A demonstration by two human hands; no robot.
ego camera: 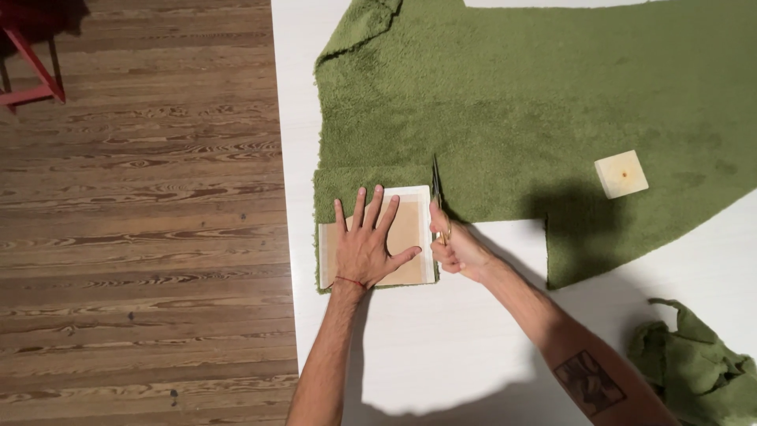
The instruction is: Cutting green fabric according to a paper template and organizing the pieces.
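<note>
The light over my bench point(473, 347) is warm and fairly even, bright enough that the white top nearly washes out, though without hard glare. It seems to come from above and behind me: a broad soft shadow spreads across the lower bench beneath my arms, and another darkens the green towel point(552, 95) just past my right grip point(456, 246). The small wooden block point(621, 173) casts almost none. The wooden floor point(142, 237) looks dimmer, darkest in the top left corner. Focus is sharp throughout, with no motion blur or edge bending.
</note>
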